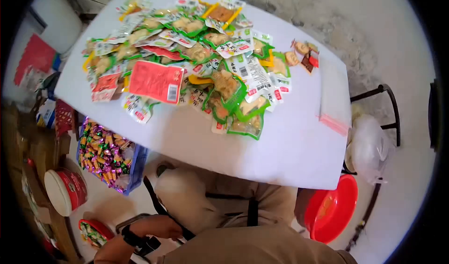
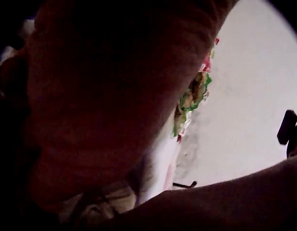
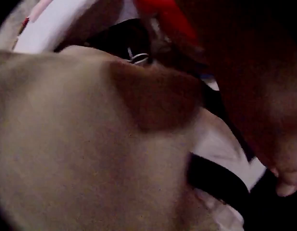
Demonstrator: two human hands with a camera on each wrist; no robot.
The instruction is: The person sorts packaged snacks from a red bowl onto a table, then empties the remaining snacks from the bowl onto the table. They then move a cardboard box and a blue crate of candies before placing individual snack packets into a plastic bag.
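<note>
My left hand (image 1: 161, 226) hangs low beside my left thigh, next to a black strap, with a black band on its wrist. Nothing shows in its grasp, and its fingertips are hidden. In the left wrist view the hand (image 2: 110, 101) is a large dark shape before the table. The head view does not show my right hand; in the right wrist view part of it (image 3: 268, 110) appears dark at the right side, near my clothing, and I cannot tell what its fingers do. Sealed snack packets (image 1: 196, 53) with green edges lie heaped on the white table (image 1: 290, 152), a red packet (image 1: 156, 82) on top.
Small loose snacks (image 1: 304, 56) and a clear plastic bag stack (image 1: 334, 100) lie at the table's right. On the floor stand a blue crate (image 1: 139, 163) of purple-wrapped candies, a white-lidded red bucket (image 1: 70, 189) and a red basin (image 1: 343, 208). A small red container (image 1: 100, 226) holds green packets.
</note>
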